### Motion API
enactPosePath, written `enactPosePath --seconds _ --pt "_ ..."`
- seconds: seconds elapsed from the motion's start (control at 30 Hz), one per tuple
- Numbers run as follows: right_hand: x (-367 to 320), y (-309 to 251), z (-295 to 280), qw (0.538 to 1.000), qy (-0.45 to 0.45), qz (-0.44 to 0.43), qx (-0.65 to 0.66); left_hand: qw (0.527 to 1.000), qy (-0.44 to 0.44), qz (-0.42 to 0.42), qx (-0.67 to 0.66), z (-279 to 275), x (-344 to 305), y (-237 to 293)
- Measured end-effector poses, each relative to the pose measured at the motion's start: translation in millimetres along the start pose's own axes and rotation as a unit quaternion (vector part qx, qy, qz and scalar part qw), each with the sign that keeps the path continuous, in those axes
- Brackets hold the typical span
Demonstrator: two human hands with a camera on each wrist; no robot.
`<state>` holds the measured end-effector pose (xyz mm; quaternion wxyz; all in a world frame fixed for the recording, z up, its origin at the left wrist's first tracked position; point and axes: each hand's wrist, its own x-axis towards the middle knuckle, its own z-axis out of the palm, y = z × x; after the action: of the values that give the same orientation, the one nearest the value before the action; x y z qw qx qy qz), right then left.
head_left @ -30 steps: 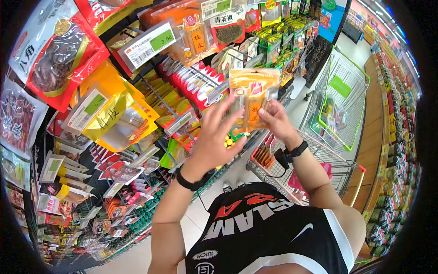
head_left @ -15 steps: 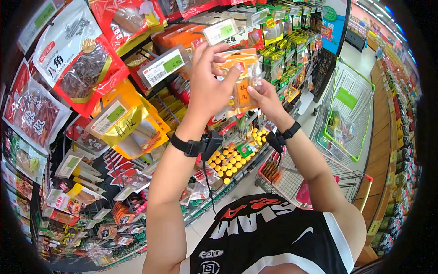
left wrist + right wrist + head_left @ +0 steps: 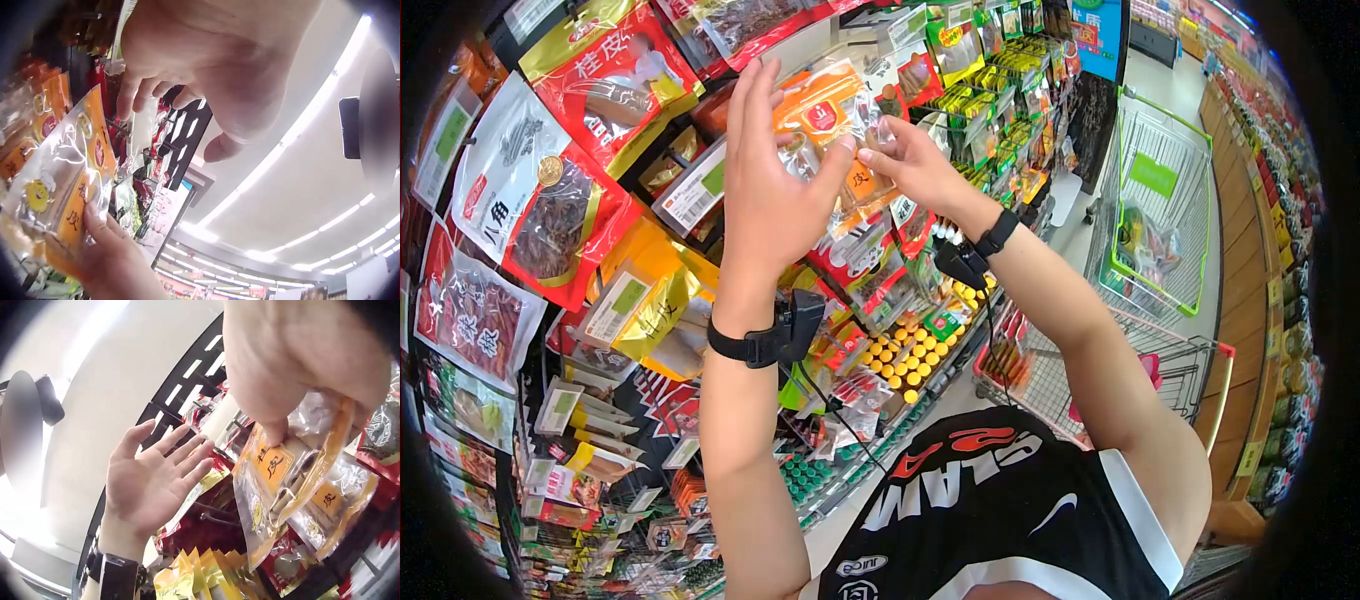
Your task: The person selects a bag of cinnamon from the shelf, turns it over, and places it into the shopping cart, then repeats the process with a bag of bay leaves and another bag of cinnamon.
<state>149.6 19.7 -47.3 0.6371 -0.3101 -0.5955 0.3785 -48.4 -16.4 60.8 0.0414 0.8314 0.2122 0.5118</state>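
Note:
My right hand (image 3: 920, 168) pinches a clear, orange-topped packet of cinnamon bark (image 3: 860, 182) by its side edge, thumb across the front. In the right wrist view, that thumb presses on the orange label of the packet (image 3: 259, 481), and another packet of the same kind (image 3: 331, 503) hangs close behind it. My left hand (image 3: 775, 195) is raised beside the packet in the head view, fingers extended. Seen from the right wrist, the left hand (image 3: 156, 484) faces palm outward with nothing in it. Similar orange packets (image 3: 53, 109) appear at the left in the left wrist view.
Hanging bags of spices fill the rack, among them a red-and-white star anise bag (image 3: 550, 200) and a yellow bag (image 3: 665, 325). Price tags (image 3: 695, 195) jut out on hooks. A shopping cart (image 3: 1090, 365) stands at my right, a green-edged cart (image 3: 1165, 200) beyond it.
Both hands have moved up and left toward the rack, the packet travelling with my right hand. The left hand's fingers have risen beside the packet and point upward.

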Motion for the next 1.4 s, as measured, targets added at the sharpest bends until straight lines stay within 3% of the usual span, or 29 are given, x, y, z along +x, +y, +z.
enactPosePath --seconds 0.17,0.27,0.5,0.73,0.97,1.23,1.37,1.4 --pt "12 6 -3 1.0 -0.013 0.024 -0.011 1.0 -0.005 0.011 0.012 2 -3 2" --pt "15 5 -4 1.0 -0.013 -0.017 -0.013 1.0 -0.006 0.02 0.018 2 -3 3" --pt "15 -1 -5 0.998 -0.041 0.036 0.043 0.999 -0.022 0.02 0.038 6 -7 1" --pt "14 -9 -12 0.997 -0.062 0.052 -0.01 0.999 -0.03 -0.005 0.042 13 -10 6" --pt "10 -9 -11 0.992 -0.108 -0.021 0.057 0.995 -0.008 0.04 0.093 20 -9 2" --pt "17 0 -11 0.999 -0.031 -0.016 0.022 0.997 -0.022 0.026 0.073 22 -8 -3" --pt "18 -6 -7 0.996 -0.042 0.012 0.078 0.992 -0.004 0.062 0.111 19 -6 -6" --pt "17 -9 -5 0.998 -0.041 -0.002 0.037 0.993 -0.005 0.056 0.101 19 -6 -5"
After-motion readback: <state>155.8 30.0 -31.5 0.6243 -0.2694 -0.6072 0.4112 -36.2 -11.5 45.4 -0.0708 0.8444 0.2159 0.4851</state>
